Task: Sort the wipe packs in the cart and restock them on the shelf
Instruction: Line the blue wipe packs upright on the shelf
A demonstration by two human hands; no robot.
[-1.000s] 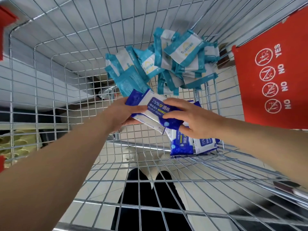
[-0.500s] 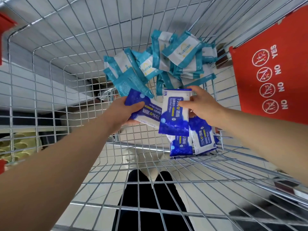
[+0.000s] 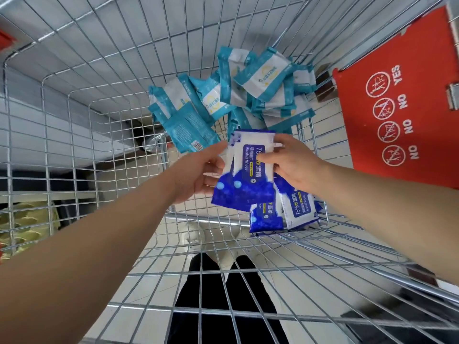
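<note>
**A:** Which step is this?

**B:** Sorting, I'd say. Both hands are down inside the wire cart point(image 3: 74, 150), meeting on the blue alcohol wipe packs point(image 3: 248, 180). It looks like two packs, one overlapping the other.

**A:** How are they held?

**B:** The left hand point(image 3: 196, 175) cups them from behind with its thumb along the edge. The right hand point(image 3: 295, 167) pinches the front pack, with the thumb on the label and the fingers point(image 3: 282, 144) curled over the top edge.

**A:** And the other packs?

**B:** The teal wipe packs point(image 3: 250, 95) are heaped against the far wall. More blue ones point(image 3: 298, 207) stand in the corner just below the right hand, well apart from the teal heap.

**A:** What does the next move call for?

**B:** Probably squaring the held packs together and setting them upright beside the corner group without knocking it over. The shelf isn't in view, so restocking looks some way off.
</note>
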